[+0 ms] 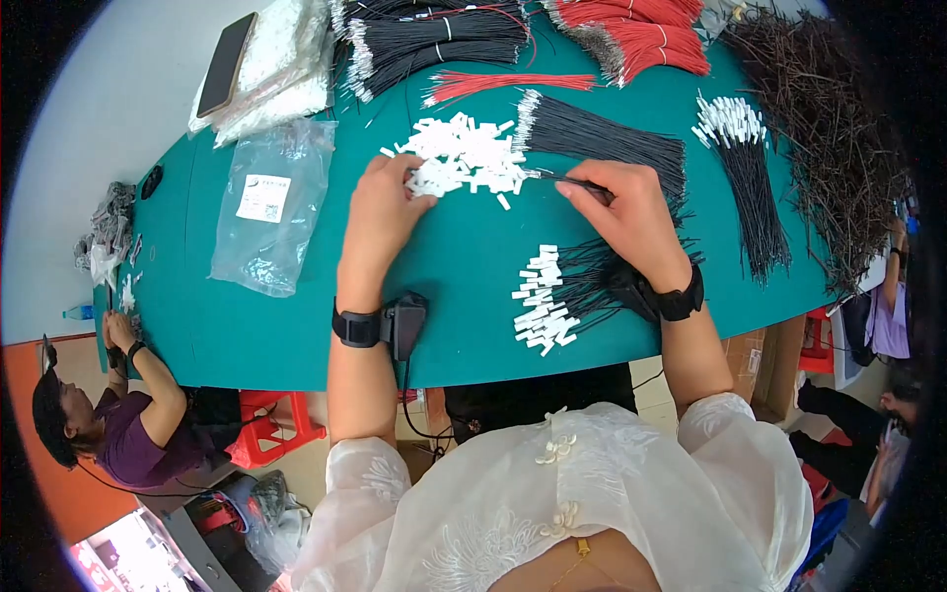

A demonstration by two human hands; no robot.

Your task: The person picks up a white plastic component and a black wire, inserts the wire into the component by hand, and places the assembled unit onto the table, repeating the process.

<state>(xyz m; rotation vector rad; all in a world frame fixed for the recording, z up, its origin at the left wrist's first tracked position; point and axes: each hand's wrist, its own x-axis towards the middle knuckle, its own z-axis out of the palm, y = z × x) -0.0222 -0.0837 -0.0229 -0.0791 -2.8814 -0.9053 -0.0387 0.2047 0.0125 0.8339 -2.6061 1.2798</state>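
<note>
A loose pile of small white plastic connector housings (464, 148) lies on the green table (454, 286). At the pile's left edge, my left hand (387, 202) has its thumb and fingers curled in around a white housing; the fingertips are partly hidden. From the right, my right hand (623, 202) pinches a black wire (567, 180), its metal-tipped end pointing at the pile and close to the housings. Below my right hand lies a bunch of black wires with white housings (546, 301) on their ends. Behind it rests a bundle of bare-ended black wires (602, 133).
Black wire bundles (444, 44) and red wire bundles (651, 44) line the far side. Rightward lie a housed bundle (745, 178) and a dark brown wire heap (819, 138). A clear bag (271, 207) and a phone (227, 64) are leftward. A co-worker (128, 414) sits at left.
</note>
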